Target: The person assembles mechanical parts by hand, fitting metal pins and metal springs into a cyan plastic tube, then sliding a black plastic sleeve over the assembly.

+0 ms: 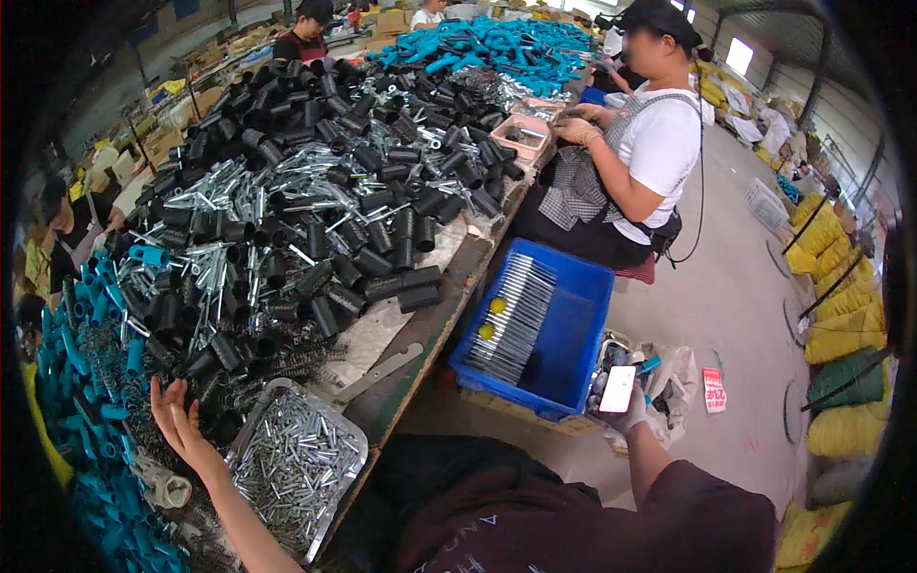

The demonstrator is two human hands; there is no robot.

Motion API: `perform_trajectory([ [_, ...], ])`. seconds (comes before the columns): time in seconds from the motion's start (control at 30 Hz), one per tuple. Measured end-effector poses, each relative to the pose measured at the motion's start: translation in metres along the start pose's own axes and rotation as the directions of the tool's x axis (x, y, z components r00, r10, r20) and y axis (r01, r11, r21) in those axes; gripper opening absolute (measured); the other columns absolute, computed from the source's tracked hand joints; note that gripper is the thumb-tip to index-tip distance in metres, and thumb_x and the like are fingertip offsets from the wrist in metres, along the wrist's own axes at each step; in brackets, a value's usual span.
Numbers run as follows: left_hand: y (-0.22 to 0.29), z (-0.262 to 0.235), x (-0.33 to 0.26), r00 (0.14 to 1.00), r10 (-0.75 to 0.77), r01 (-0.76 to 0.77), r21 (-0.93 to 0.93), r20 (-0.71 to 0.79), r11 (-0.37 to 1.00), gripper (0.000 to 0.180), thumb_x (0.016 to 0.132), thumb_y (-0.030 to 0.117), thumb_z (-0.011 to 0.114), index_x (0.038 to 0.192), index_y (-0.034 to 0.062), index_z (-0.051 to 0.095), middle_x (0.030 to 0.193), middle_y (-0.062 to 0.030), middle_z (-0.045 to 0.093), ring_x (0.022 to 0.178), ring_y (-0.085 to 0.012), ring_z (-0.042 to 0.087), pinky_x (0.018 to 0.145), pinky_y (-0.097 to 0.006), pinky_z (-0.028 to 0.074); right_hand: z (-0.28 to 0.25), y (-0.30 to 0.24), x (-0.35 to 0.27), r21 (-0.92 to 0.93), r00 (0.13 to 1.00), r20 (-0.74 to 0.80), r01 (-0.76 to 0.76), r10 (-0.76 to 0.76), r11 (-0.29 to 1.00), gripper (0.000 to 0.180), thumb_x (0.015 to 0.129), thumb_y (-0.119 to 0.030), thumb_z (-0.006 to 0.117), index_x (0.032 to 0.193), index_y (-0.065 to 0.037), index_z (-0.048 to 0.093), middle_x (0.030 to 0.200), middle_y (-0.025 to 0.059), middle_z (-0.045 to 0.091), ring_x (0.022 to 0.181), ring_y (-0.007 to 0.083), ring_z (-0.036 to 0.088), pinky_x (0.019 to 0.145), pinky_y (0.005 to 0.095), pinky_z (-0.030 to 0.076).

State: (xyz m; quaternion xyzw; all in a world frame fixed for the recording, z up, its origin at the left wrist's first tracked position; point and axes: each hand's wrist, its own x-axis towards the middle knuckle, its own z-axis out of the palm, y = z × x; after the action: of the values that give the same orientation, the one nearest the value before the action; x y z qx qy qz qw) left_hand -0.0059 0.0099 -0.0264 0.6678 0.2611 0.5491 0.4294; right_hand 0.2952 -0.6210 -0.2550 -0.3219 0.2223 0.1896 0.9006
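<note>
My bare left hand (180, 420) is at the near left of the workbench, fingers apart, with nothing in it. It hovers by a pile of dark coil springs (291, 361) and black tubes (224, 349). Just right of it stands a metal tray (358, 449) of small silver pins (296, 463). Low at the right, my gloved right hand (634, 416) is closed on a white phone (617, 390), held by its lower end. Beneath the phone is an open bag (680, 377) with dark and teal pieces inside; the fingers behind the phone are partly hidden.
A blue crate (573, 329) beside the bench holds a row of metal rods and two yellow round things. Teal parts (86, 420) heap at the left. A flat metal bar (382, 371) lies near the bench edge. A co-worker (640, 143) sits beyond the crate.
</note>
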Motion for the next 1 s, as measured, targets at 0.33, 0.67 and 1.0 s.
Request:
perform_trajectory([
  [0.33,0.003,0.006,0.0,1.0,-0.012,0.012,0.03,0.001,0.999,0.055,0.097,0.037,0.048,0.144,0.0109,0.037,0.123,-0.0078,0.057,0.119,-0.021,0.052,0.095,-0.036,0.039,-0.116,-0.015,0.044,-0.876,0.684,-0.466,-0.269,-0.561,0.4,0.066,0.091,-0.059,0.042,0.121,-0.001,0.057,0.108,0.0194,0.065,0.093,0.0382,0.064,0.084,0.045,0.05],
  [0.67,0.004,0.009,0.005,0.999,-0.031,0.031,0.0,-0.015,1.0,0.051,0.099,0.032,0.047,0.144,0.0101,0.038,0.122,-0.0081,0.057,0.119,-0.0209,0.052,0.094,-0.034,0.04,0.103,-0.028,0.019,-0.959,0.661,0.212,-0.002,-0.72,-0.285,0.039,0.086,-0.036,0.058,0.107,-0.004,0.063,0.107,0.0214,0.064,0.102,0.0388,0.061,0.088,0.0446,0.047],
  [1.0,-0.003,-0.001,-0.004,1.0,-0.015,0.015,0.065,-0.006,0.998,0.05,0.099,0.03,0.045,0.145,0.0115,0.038,0.123,-0.0069,0.057,0.118,-0.0197,0.053,0.093,-0.033,0.042,0.243,0.116,0.053,-0.565,0.851,0.524,0.338,-0.011,-0.753,0.042,0.081,-0.035,0.064,0.115,-0.011,0.06,0.103,0.0149,0.065,0.096,0.0326,0.063,0.084,0.0424,0.05],
])
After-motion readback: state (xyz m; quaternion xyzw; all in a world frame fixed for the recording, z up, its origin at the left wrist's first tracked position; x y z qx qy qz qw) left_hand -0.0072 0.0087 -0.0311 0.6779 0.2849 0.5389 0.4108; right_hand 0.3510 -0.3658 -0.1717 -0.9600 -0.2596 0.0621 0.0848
